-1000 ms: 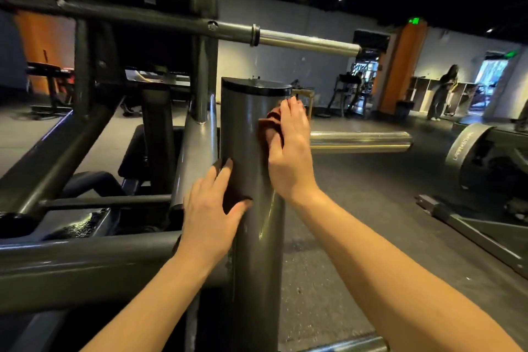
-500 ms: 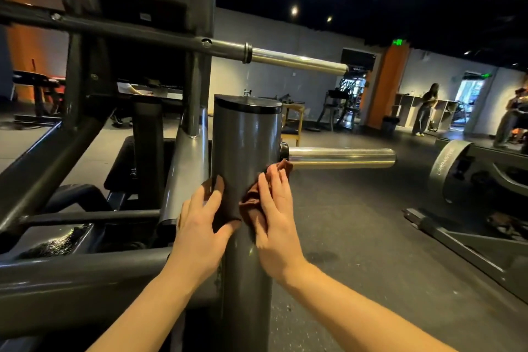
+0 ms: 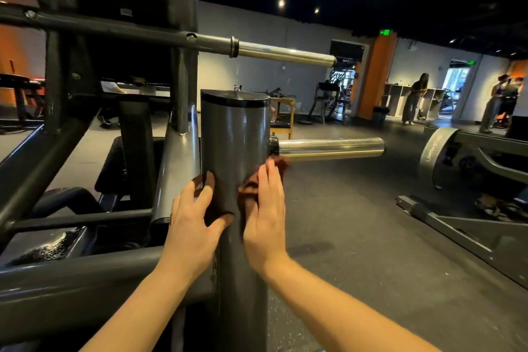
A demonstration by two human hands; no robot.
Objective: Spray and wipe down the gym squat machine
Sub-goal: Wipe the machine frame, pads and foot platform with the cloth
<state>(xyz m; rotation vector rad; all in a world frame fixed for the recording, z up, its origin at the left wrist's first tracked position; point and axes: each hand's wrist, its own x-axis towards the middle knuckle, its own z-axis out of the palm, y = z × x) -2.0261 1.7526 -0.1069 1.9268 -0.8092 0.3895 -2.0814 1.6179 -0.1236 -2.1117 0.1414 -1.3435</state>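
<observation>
A: Wiping the upright post (image 3: 234, 134) of the squat machine now. Brown cloth (image 3: 251, 191) pinned flat under my right hand (image 3: 264, 218), left hand (image 3: 194, 226) spread open on the post's other side.

B: What's left?

A: My guess: post below my palms, weight horn (image 3: 328, 147) just above the right fingers, frame beyond the left. No spray bottle in sight.
</observation>
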